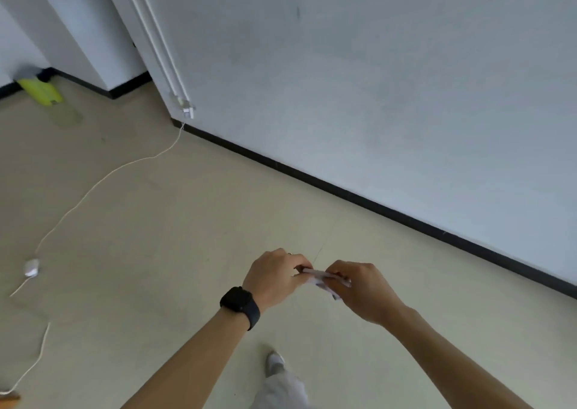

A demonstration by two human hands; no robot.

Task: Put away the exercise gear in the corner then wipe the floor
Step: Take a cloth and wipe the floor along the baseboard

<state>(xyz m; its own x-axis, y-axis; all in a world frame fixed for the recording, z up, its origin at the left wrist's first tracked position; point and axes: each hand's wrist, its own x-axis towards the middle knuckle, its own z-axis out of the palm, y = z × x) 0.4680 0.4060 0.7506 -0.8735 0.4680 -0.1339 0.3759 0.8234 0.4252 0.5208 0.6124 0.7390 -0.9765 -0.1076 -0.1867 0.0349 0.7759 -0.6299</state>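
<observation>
Fingers [296, 265] of left hand [273, 276] and right hand [363, 290] are pinched on a white packet [317, 275] over the floor [175, 221], probably being opened for wiping.

Plain beige smooth floor [162, 215]; pale grey-white painted wall [390, 80] with black baseboard strip [368, 201]. Thin white cable [93, 186]. Lime-yellow flat object [40, 92] in corner. Black wristwatch [240, 306]. Small white folded packet [323, 279], faint dark print. Light grey trouser leg [282, 390].

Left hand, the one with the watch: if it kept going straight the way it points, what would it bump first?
Probably the right hand. The left hand points across at it, and both pinch the same small white item between them, so hardly any gap shows.
</observation>
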